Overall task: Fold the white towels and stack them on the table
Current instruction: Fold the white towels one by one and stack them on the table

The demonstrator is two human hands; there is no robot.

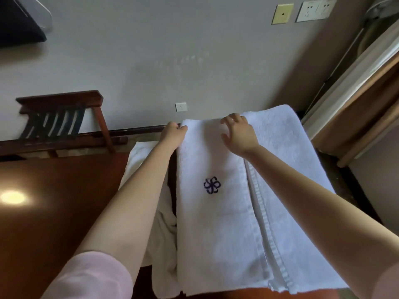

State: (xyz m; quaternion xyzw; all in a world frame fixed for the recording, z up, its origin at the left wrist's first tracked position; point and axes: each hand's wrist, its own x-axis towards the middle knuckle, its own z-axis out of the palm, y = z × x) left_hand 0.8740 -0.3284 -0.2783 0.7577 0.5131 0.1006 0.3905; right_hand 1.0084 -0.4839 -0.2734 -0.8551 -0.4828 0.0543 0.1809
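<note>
A long white towel [216, 223] with a dark blue flower emblem [212, 185] lies folded lengthwise on the brown table [54, 201]. One flap overlaps another along a hemmed edge on the right. My left hand [173, 134] grips the towel's far left corner. My right hand [238, 131] rests on the far edge with spread, slightly bent fingers. More white towel [164, 234] lies crumpled to the left, partly under my left forearm.
A dark wooden luggage rack [62, 117] stands against the wall at the back left. A wall socket [181, 107] sits just above the table's far edge. A curtain and wooden frame [356, 100] are at the right. A lamp glare shows on the tabletop.
</note>
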